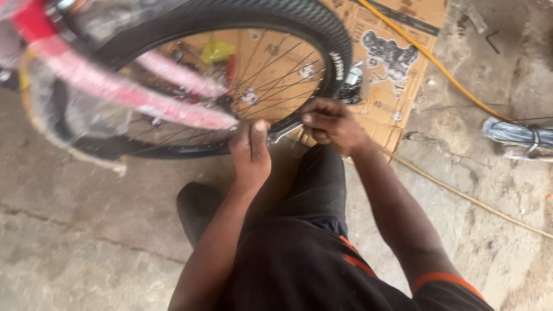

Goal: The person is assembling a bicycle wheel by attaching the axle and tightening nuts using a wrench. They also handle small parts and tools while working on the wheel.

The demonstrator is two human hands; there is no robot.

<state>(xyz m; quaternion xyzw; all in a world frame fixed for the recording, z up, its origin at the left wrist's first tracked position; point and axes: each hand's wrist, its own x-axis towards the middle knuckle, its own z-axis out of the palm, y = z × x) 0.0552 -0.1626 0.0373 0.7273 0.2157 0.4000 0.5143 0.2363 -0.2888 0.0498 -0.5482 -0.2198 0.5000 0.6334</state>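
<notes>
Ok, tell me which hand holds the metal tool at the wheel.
The right hand: it grips the silver tool at the tyre. The left hand only pinches the rim.

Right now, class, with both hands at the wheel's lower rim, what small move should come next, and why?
Probably turn the metal tool a little with the right hand, while the left hand steadies the frame end by the bicycle wheel: the tool already sits at the rim, gripped.

Matt black rubber tyre (322, 29), shiny metal spokes (276, 75), glossy plastic-wrapped red frame (115, 86), printed cardboard (397, 69), rough concrete floor (86, 230).
</notes>
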